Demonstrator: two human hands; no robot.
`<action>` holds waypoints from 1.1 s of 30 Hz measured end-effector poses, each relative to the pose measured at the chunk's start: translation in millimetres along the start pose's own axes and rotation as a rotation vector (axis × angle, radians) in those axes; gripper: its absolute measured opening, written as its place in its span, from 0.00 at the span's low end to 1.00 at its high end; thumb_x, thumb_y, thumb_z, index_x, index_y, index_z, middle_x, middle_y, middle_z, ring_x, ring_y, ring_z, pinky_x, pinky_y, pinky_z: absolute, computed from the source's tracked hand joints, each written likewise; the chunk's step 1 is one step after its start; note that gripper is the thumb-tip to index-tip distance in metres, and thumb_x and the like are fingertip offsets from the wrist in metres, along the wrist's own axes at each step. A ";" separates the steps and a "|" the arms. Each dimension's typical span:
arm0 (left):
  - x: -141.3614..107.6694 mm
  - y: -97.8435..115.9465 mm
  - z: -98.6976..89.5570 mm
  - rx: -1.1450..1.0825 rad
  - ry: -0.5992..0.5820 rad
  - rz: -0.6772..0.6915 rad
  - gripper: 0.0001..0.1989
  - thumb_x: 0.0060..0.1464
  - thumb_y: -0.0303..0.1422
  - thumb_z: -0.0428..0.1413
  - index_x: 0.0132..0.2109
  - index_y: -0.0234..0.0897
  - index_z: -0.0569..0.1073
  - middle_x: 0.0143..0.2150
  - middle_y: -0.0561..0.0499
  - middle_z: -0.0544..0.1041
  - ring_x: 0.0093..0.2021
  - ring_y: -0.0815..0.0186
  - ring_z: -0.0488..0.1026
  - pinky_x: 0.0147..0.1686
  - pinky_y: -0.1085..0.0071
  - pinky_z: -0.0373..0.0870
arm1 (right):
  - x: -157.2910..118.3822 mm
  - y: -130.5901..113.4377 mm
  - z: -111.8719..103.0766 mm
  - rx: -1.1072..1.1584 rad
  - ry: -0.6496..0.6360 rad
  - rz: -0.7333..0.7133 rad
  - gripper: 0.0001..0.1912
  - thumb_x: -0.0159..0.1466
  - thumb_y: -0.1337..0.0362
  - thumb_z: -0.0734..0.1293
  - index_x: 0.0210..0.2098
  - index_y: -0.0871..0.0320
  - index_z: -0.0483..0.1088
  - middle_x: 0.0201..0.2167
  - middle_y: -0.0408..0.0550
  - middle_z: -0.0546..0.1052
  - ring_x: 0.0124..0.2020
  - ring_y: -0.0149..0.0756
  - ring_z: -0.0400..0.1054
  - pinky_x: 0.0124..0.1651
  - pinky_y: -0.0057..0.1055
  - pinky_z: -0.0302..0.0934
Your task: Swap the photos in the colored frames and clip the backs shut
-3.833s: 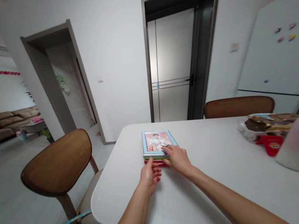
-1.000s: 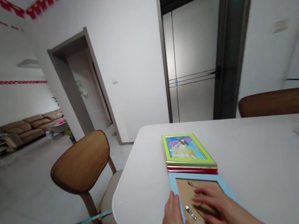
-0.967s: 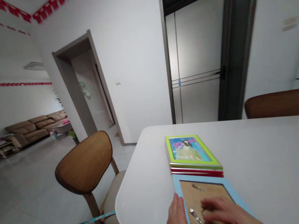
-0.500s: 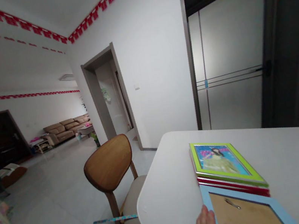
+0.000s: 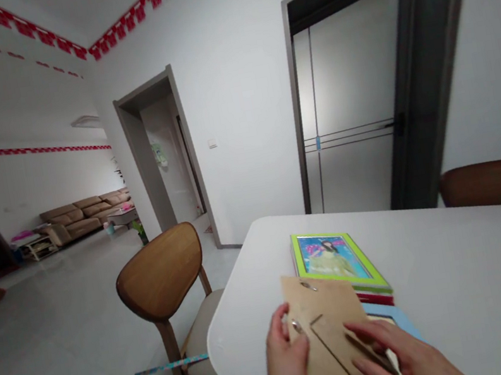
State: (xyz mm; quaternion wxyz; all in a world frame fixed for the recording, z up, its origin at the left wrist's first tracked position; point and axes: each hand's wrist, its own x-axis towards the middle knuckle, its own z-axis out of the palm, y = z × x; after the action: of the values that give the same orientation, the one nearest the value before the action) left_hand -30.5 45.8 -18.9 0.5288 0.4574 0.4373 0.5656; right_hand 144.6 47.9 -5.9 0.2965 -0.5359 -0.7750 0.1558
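A brown picture-frame backing board [image 5: 331,340] is tilted above the white table, with metal clips and a stand slit on its face. My left hand [image 5: 285,354] grips its left edge, thumb on the face. Over the board's right side, my right hand [image 5: 393,349] has its fingers apart, close to or touching the surface; its thumb is hidden. Beneath the board and that hand lies a light blue picture frame [image 5: 404,318], mostly covered. Just beyond, a green picture frame [image 5: 359,246] showing a figure in a pale dress rests on a red frame [image 5: 377,299].
The white table [image 5: 467,279] has a rounded left corner. A wooden chair [image 5: 163,272] stands at its left, with a patterned strip [image 5: 165,367] jutting past it. Another chair back [image 5: 500,184] is at the far right. A sofa and doorways lie beyond.
The backing board has come up out of the blue frame, into my left hand. My right hand has entered the view over it. The camera has turned slightly right.
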 end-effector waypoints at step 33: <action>-41.1 16.0 46.3 0.796 -0.193 0.603 0.24 0.46 0.23 0.45 0.53 0.34 0.58 0.38 0.46 0.71 0.37 0.64 0.69 0.38 0.70 0.67 | -26.8 45.6 -39.1 0.704 0.100 0.577 0.37 0.51 0.60 0.61 0.57 0.60 0.44 0.20 0.39 0.68 0.19 0.29 0.63 0.21 0.24 0.56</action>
State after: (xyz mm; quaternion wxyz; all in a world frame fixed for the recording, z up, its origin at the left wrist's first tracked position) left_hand 12.6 4.4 3.7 0.1647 0.7794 0.4168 0.4378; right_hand 209.4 37.3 -8.9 0.4421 -0.6032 -0.4786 0.4600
